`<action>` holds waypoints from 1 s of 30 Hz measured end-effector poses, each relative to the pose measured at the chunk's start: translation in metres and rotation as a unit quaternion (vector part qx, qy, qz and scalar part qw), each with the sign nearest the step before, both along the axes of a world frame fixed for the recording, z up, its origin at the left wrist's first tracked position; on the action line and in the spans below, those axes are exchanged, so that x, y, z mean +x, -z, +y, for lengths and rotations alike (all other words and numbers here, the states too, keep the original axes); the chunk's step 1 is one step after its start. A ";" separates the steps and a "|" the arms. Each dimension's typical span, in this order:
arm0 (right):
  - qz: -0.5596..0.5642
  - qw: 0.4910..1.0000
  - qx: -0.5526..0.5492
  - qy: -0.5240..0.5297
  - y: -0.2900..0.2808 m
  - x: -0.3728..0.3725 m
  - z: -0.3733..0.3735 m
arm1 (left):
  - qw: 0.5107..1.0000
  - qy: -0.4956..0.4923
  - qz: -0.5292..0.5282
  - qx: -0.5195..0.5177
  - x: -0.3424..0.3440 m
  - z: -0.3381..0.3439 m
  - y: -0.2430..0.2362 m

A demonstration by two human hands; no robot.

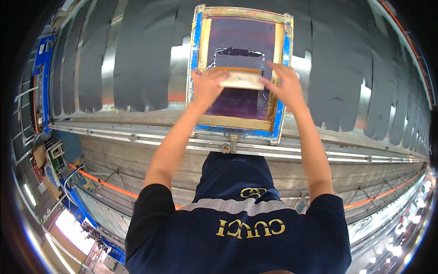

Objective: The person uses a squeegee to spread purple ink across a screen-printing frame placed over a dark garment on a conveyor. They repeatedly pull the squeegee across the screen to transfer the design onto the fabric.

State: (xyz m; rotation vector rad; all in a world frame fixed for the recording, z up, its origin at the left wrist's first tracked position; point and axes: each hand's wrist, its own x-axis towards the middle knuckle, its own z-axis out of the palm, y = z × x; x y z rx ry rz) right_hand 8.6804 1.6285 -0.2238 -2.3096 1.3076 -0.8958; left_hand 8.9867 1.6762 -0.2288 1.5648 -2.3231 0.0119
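A squeegee [242, 79] with a pale wooden handle and an orange blade edge lies crosswise over a screen printing frame [237, 122]. My left hand [209, 85] is closed around its left end. At the other end, my right hand [286, 85] has the thumb against the handle and the fingers reaching past its far side. The frame has blue tape along its edges and a purplish mesh [242, 34]. Just beyond the squeegee, a dark patch of wet ink [239, 52] with shiny edges sits on the mesh.
Dark grey fabric pieces [141, 59] lie in a row on the long metal table, left and right of the frame. A metal rail [319, 155] runs along the near edge, with a clamp [226, 148] below the frame. Orange bars and blue machinery [43, 82] stand around.
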 end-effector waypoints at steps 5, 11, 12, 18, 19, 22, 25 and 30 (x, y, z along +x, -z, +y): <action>0.123 0.992 0.021 0.024 -0.009 0.040 -0.025 | 0.999 -0.012 0.019 0.040 -0.007 -0.071 -0.015; 0.106 0.992 0.056 0.048 0.018 0.039 0.068 | 0.996 -0.019 -0.020 0.087 -0.010 0.018 -0.005; 0.103 0.991 0.074 0.044 0.017 0.038 0.086 | 0.995 -0.022 -0.013 0.095 -0.020 0.034 -0.002; 0.070 0.996 0.013 0.052 0.003 0.036 0.039 | 0.995 -0.033 0.000 0.089 -0.014 -0.008 -0.021; 0.062 0.997 0.007 0.053 0.001 0.035 0.013 | 0.996 -0.038 -0.006 0.077 -0.023 -0.034 -0.024; 0.062 0.996 0.017 0.060 0.003 0.038 -0.040 | 0.997 -0.062 0.001 0.055 -0.024 -0.089 -0.027; 0.055 0.995 0.031 0.071 0.013 0.039 -0.033 | 0.996 -0.022 0.005 0.081 -0.008 -0.088 -0.021; 0.082 0.992 0.083 0.051 0.021 0.035 0.074 | 0.982 0.003 -0.068 0.175 -0.006 0.005 -0.006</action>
